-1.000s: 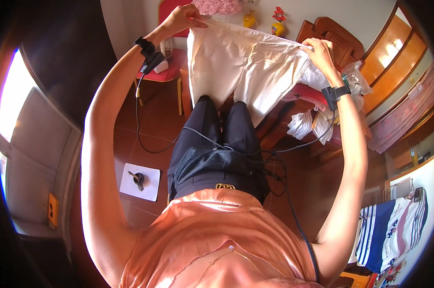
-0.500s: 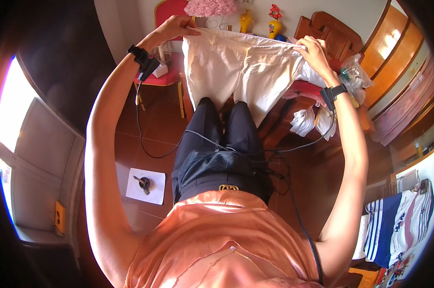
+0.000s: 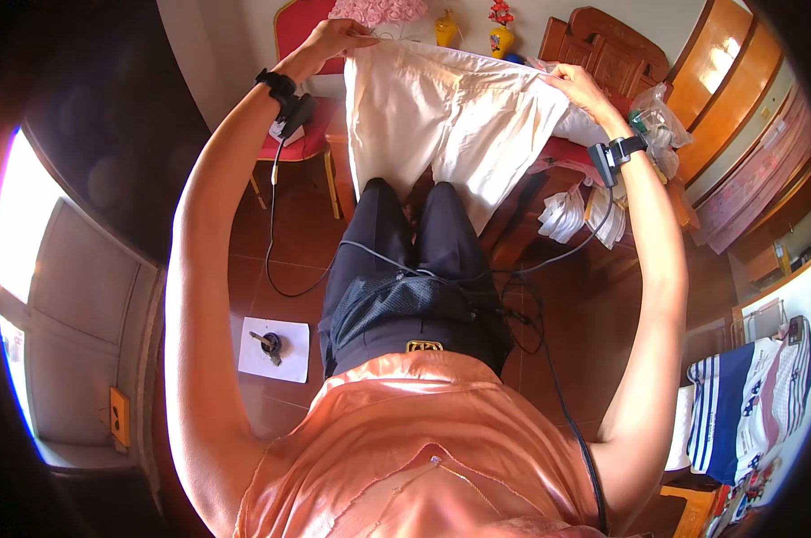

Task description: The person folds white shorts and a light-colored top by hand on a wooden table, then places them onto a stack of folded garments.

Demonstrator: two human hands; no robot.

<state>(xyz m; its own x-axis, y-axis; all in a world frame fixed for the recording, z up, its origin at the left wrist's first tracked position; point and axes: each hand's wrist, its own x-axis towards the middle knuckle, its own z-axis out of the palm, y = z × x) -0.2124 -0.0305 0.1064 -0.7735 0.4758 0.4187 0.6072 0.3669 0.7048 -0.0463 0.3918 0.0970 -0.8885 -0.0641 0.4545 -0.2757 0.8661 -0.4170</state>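
A pair of cream-white trousers (image 3: 450, 108) hangs stretched out in front of my legs, its waistband held up at both ends. My left hand (image 3: 338, 40) pinches the waistband's left corner. At the right corner, the fingers of my right hand (image 3: 578, 88) are closed on the cloth. The two trouser legs hang down past my knees, and their lower ends are partly hidden behind my dark-clad legs. Each wrist carries a black strap with a small device and a cable.
Behind the trousers stand a red chair (image 3: 302, 139) and a carved wooden seat (image 3: 612, 54) with plastic bags (image 3: 661, 125). White paper with a dark object (image 3: 274, 350) lies on the floor at left. Folded striped clothes (image 3: 737, 403) lie at right. Cables (image 3: 553, 386) cross my lap.
My right hand has shifted slightly left along the waistband and its fingers have changed position. My left hand has moved a little upward. The view has tilted slightly.
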